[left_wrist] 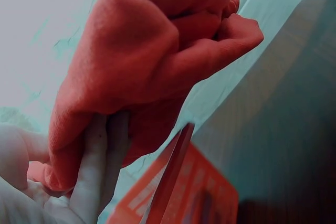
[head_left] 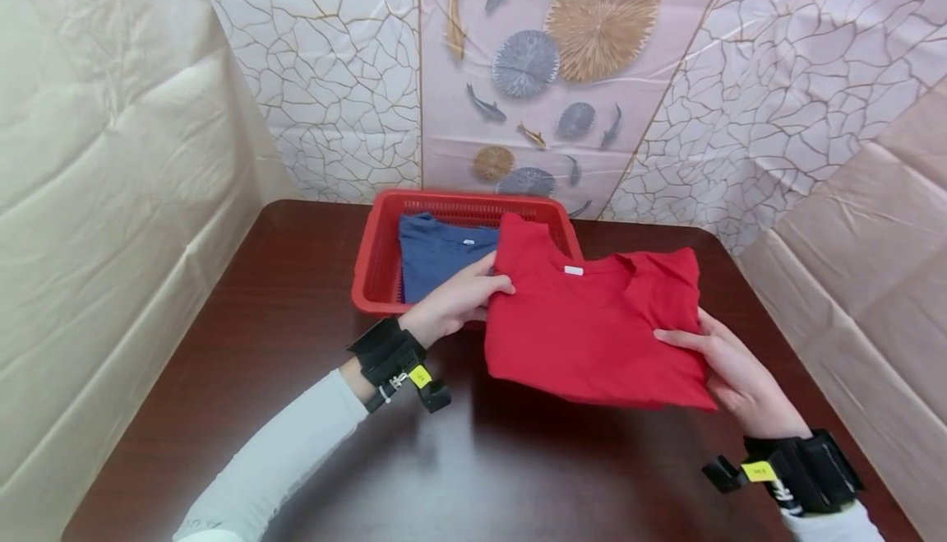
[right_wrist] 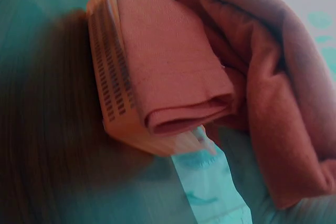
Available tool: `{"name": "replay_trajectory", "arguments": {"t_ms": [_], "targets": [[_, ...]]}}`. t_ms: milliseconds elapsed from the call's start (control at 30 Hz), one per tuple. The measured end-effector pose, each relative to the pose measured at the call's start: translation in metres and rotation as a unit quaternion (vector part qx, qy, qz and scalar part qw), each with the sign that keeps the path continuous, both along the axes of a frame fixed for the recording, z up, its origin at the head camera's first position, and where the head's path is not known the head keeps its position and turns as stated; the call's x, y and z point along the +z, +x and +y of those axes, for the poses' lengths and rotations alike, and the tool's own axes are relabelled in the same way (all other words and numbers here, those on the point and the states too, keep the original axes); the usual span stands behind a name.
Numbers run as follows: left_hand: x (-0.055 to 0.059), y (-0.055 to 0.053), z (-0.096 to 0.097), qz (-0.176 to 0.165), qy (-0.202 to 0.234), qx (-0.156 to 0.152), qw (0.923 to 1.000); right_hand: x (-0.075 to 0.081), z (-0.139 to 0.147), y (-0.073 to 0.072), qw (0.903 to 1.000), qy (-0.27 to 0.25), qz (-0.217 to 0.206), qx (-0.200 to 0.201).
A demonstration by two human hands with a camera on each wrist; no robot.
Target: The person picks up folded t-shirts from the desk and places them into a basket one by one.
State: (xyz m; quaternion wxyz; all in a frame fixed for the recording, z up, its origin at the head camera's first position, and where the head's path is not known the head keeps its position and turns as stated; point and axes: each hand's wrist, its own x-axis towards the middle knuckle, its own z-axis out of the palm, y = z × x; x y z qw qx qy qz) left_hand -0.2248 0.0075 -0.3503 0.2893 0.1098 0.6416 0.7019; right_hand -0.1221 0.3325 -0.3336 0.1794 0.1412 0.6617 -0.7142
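Observation:
A folded red T-shirt [head_left: 584,328] with a white neck label is held up off the table between both hands. My left hand [head_left: 462,295] grips its left edge, thumb on top and fingers underneath; the left wrist view shows those fingers [left_wrist: 94,161] against the red cloth. At the shirt's right edge, my right hand [head_left: 728,361] pinches the fabric with the thumb on top. Behind lies a red plastic basket [head_left: 362,279], and inside it is a folded blue T-shirt [head_left: 440,258]. The red shirt covers the basket's right part in the head view.
The basket stands on a dark brown table [head_left: 311,279] near its back edge. Patterned cloth [head_left: 333,73] hangs behind the table, and pale sheets [head_left: 126,155] enclose the left and right sides.

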Motion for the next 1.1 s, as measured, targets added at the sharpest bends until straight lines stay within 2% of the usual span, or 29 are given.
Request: {"name": "replay_trajectory", "arguments": {"t_ms": [133, 333, 567, 700, 933, 1100], "targets": [[-0.002, -0.004, -0.017, -0.011, -0.003, 0.024, 0.9996, 0.000, -0.013, -0.012, 0.9999, 0.003, -0.010, 0.007], [-0.003, -0.009, -0.039, -0.026, -0.004, 0.055, 0.9982, -0.002, -0.032, -0.032, 0.9995, -0.014, 0.010, 0.027], [-0.002, -0.018, -0.066, -0.015, -0.015, 0.073, 0.9971, -0.003, -0.054, -0.056, 0.9992, -0.016, 0.020, 0.030], [0.002, -0.026, -0.079, -0.016, -0.014, 0.081, 0.9965, -0.001, -0.066, -0.074, 0.9984, -0.027, 0.030, 0.039], [0.007, -0.044, -0.097, -0.012, -0.038, 0.101, 0.9941, 0.003, -0.082, -0.105, 0.9979, -0.023, 0.037, 0.047], [0.009, -0.058, -0.106, -0.019, -0.048, 0.116, 0.9919, 0.005, -0.093, -0.126, 0.9980, -0.032, 0.030, 0.046]]}}
